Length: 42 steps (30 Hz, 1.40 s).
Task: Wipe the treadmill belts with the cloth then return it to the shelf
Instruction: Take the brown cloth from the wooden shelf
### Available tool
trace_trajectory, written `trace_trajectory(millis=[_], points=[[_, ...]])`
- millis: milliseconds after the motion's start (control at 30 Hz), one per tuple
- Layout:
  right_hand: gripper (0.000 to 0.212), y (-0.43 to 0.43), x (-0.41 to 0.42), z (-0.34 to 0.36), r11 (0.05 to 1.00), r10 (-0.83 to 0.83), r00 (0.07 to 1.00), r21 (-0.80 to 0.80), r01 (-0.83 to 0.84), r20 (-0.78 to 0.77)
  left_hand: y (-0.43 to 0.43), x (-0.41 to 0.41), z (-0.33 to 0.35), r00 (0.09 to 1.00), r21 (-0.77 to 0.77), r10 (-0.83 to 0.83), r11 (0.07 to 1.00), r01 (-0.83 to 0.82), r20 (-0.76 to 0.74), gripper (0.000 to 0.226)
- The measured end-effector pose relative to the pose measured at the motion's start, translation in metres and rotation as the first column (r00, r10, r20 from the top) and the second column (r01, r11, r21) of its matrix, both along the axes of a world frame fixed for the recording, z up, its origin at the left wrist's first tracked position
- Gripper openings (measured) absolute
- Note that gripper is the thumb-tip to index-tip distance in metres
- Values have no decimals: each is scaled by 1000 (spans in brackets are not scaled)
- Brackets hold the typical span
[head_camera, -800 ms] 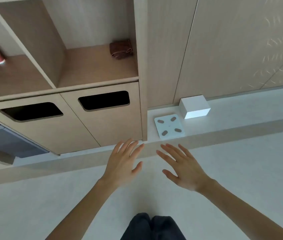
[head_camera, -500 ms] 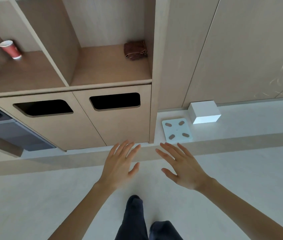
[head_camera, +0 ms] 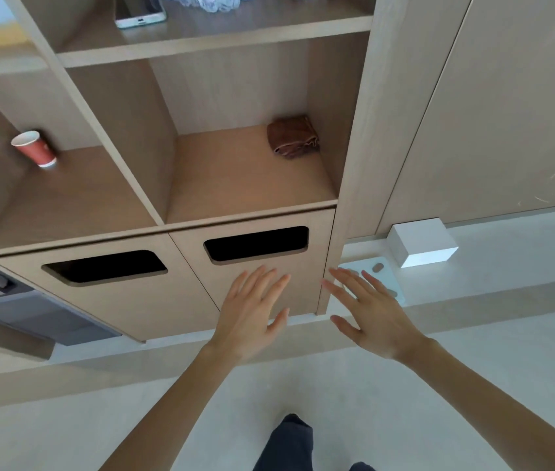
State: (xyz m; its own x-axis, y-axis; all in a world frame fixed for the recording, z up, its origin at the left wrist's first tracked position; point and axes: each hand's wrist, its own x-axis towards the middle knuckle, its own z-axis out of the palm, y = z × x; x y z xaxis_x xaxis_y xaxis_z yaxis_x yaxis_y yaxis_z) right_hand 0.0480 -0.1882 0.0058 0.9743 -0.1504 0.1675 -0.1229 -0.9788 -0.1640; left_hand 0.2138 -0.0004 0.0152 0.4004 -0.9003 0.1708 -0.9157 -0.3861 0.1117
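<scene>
Fingers [head_camera: 256,289] of left hand [head_camera: 252,317] and right hand [head_camera: 378,321] are spread straight, both holding nothing, hovering near the lower cabinet door [head_camera: 306,294]. Brown cloth [head_camera: 293,137] sits bunched above and beyond the fingertips, in the back right corner of the shelf [head_camera: 235,185], well apart from both hands. No treadmill in view. Judgement: cloth not picked up; can't tell if wiping is pending or finished, likely everything is left.
</scene>
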Motion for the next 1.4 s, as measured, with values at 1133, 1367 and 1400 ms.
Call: trace_trajectory(millis=[1133,1367,1400], points=[[60,-165,274,-34,998,16,996,57,-10,-92,-152,239,-69,981,169,154,976,-134,-117,55],[64,-198,327,-45,973,-172,974,129,191,-147,-168,275,-86,983,222,90,974,-53,-158,53],[65,-203,335,-46,967,-199,967,126,220,-160,-169,277,-87,984,220,85,974,-49,-154,52]])
